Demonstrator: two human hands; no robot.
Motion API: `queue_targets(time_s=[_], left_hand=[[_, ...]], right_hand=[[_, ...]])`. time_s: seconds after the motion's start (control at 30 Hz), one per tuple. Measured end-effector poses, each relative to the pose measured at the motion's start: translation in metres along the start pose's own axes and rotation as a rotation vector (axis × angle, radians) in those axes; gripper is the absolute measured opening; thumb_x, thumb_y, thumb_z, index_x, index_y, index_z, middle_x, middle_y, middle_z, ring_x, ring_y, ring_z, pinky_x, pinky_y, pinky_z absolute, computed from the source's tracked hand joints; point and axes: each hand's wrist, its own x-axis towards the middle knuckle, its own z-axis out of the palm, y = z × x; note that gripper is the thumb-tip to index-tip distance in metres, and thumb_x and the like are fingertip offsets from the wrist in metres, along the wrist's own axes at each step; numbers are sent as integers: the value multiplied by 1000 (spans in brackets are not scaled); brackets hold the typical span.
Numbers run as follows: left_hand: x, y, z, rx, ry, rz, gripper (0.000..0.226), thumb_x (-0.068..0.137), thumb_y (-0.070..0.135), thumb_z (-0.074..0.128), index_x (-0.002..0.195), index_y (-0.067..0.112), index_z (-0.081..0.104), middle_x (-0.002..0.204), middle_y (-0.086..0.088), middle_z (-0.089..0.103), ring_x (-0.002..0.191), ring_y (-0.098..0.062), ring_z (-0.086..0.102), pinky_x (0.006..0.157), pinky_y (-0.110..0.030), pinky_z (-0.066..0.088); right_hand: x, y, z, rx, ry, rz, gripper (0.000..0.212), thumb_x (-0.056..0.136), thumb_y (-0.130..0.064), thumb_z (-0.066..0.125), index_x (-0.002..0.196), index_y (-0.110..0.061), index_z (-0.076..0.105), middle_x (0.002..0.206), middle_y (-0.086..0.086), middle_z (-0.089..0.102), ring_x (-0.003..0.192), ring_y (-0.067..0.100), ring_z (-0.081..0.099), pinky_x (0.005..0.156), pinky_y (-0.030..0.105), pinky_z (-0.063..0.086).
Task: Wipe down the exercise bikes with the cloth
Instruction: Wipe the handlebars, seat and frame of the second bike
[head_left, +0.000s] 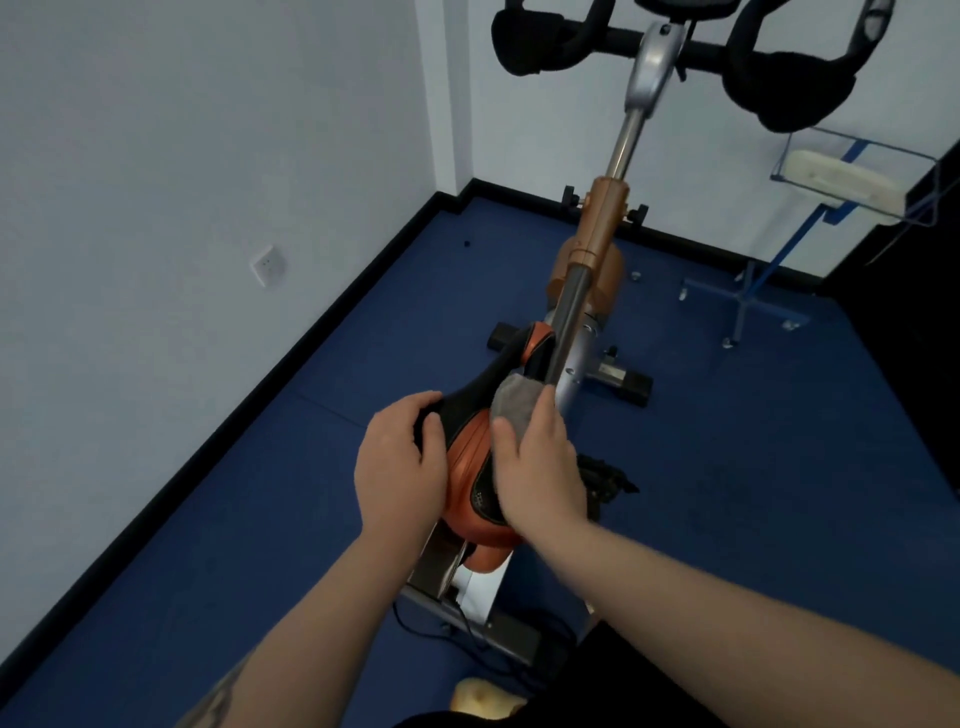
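An orange and silver exercise bike (597, 244) stands on the blue floor, seen from behind its saddle. The orange and black saddle (470, 462) is at the centre of the view. My left hand (402, 462) grips the saddle's left side. My right hand (543, 467) presses a grey cloth (511, 402) onto the saddle's right side, near its nose. The cloth pokes out ahead of my fingers. The black handlebars (670, 57) rise at the top of the view.
White walls with a black skirting (291, 364) close in on the left and behind the bike. A wall socket (267, 266) is on the left wall. A blue wheeled stand (779, 260) carrying a clear tray stands at right. Black cables (457, 631) lie by the bike's rear base.
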Motion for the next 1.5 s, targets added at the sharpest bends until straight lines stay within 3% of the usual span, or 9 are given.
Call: queue_targets(time_s=[0.13,0.3,0.5,0.67,0.93,1.07,1.27,1.37,1.5], left_hand=[[1,-1,2,9,25,7,24,97,20,52,116,28,65,104,22,57,99,6,48,78,-11,34],[0,-1,1,6,26,8,24,97,20,51,116,26,65,105,21,58,99,6,47,79,-12,34],[0,2,3,9,43,-8,24,97,19,52,114,28,65,102,22,57,95,6,48,76,-12,35],[0,4,2,21,52,-37,24,96,19,53,113,29,66,100,23,58,96,3,51,75,-13,36],[-1,9,4,56,104,-72,25,95,14,55,109,29,70,106,17,67,99,0,55,82,-17,40],[-3,21,7,170,183,-157,26,97,14,51,106,27,71,104,13,70,100,-10,60,105,-40,37],[-11,41,23,183,290,-423,27,101,23,44,114,31,67,121,12,63,120,-13,47,101,-34,33],[-12,48,28,218,269,-501,32,103,27,39,122,32,63,133,11,56,128,-16,40,106,-38,33],[-14,51,34,268,327,-519,34,103,26,38,125,30,63,136,9,55,129,-17,38,102,-33,31]], right_hand=[[-43,22,10,-51,15,-143,72,96,-55,24,155,-27,-7,162,-9,0,145,18,9,111,39,30],[26,1,-2,7,-55,91,62,103,-47,24,155,-17,9,154,8,35,136,31,40,112,53,29],[-10,15,2,-98,-54,-88,73,101,-50,28,155,-12,-3,161,9,17,140,28,33,111,43,34],[62,-17,-3,89,-48,213,68,104,-41,30,152,-2,4,156,18,28,133,36,43,104,41,41],[58,4,5,-67,12,-181,75,103,-38,35,154,-7,-11,162,17,-8,149,30,7,120,38,18],[114,3,-18,-239,49,-362,57,103,-41,30,153,-14,24,162,11,14,149,27,9,121,42,11],[132,27,-53,-538,-244,-1211,48,103,-44,25,143,-29,46,144,-6,49,140,17,33,116,37,13],[175,8,-66,-632,-319,-1093,37,104,-37,35,131,-28,57,127,-5,60,122,18,49,109,37,27],[141,1,-40,-765,-118,-1048,39,102,-37,27,112,-22,62,108,0,65,102,25,54,94,41,38]])
